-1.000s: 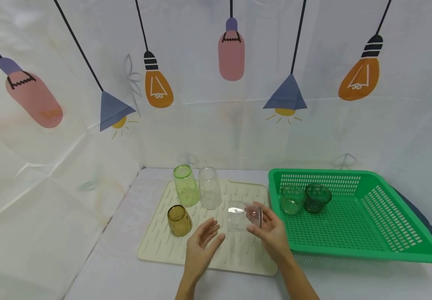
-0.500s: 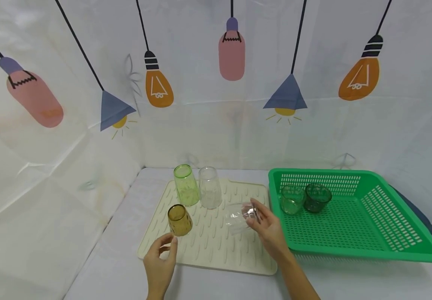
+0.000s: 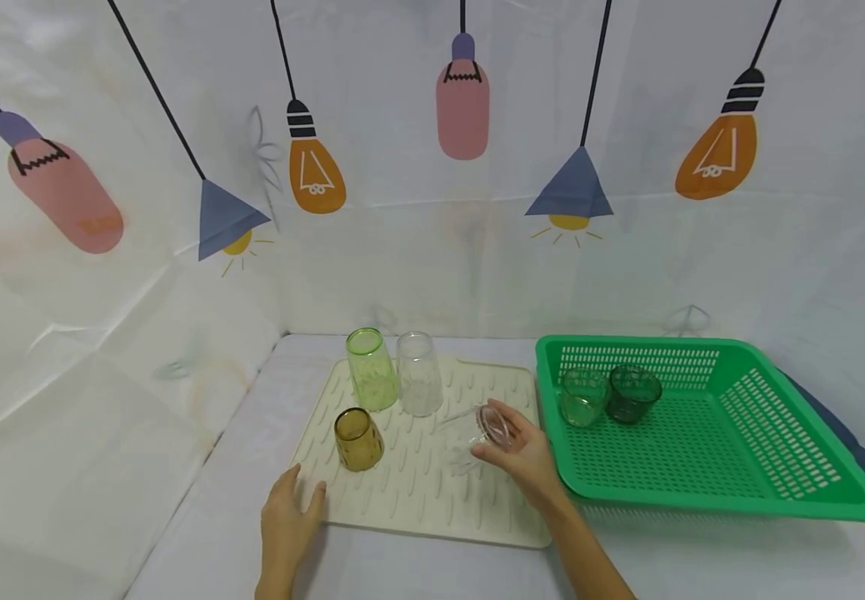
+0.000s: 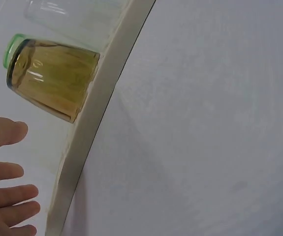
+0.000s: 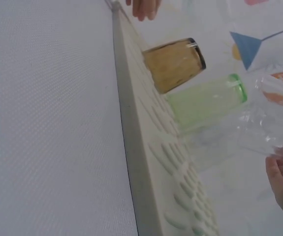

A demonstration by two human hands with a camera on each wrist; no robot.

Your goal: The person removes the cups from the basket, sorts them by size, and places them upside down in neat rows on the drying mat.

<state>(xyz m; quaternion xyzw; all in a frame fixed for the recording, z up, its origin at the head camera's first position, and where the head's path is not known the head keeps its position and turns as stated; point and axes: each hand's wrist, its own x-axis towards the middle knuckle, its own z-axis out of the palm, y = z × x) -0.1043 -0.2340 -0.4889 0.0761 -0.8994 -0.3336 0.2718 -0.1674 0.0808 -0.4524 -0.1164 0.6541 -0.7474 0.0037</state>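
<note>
My right hand (image 3: 528,462) grips a clear glass (image 3: 494,427) near one end, fingers and thumb around it, tilted above the ribbed cream drying mat (image 3: 410,496). In the right wrist view this clear glass (image 5: 264,125) shows at the right edge. My left hand (image 3: 286,521) is spread by the mat's front left edge and holds nothing. An amber glass (image 3: 360,442) stands on the mat, just beyond that hand. Behind it are a tall green glass (image 3: 372,371) and a tall clear glass (image 3: 419,375), side by side.
To the right of the mat sits a green plastic basket (image 3: 710,497). Inside, near its left end, are a light green glass (image 3: 583,400) and a dark green glass (image 3: 633,396). A white sheet with printed lamps (image 3: 462,108) hangs behind the table.
My left hand has pulled away leftward from the clear glass, down to the mat's left front edge. My right hand has turned the clear glass and shifted slightly left.
</note>
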